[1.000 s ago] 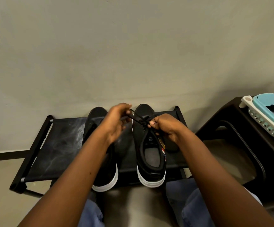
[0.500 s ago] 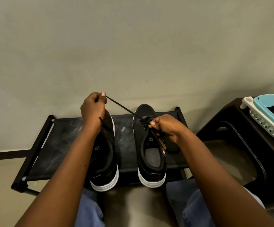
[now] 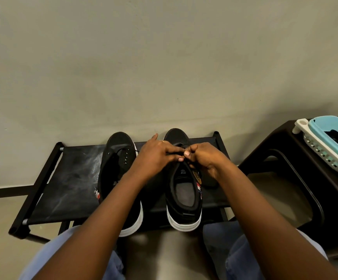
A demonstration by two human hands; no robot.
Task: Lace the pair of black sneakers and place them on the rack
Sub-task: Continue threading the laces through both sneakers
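Two black sneakers with white soles stand side by side on the black rack (image 3: 67, 178), toes to the wall. The left sneaker (image 3: 115, 156) shows bare eyelets with no lace through them. Over the right sneaker (image 3: 184, 195) both hands meet at its eyelets. My left hand (image 3: 156, 156) and my right hand (image 3: 202, 158) each pinch the black lace there, thumbs nearly touching. The lace itself is mostly hidden under the fingers.
A dark brown plastic stool (image 3: 285, 178) stands to the right, carrying a white basket (image 3: 313, 146) with a light blue tray (image 3: 333, 134) in it. A plain wall rises right behind the rack. My knees in blue trousers (image 3: 245, 249) are in front.
My left hand, which had pulled the lace out taut up and to the left, has come back right to the right sneaker's eyelets, meeting my right hand. The left sneaker is now uncovered.
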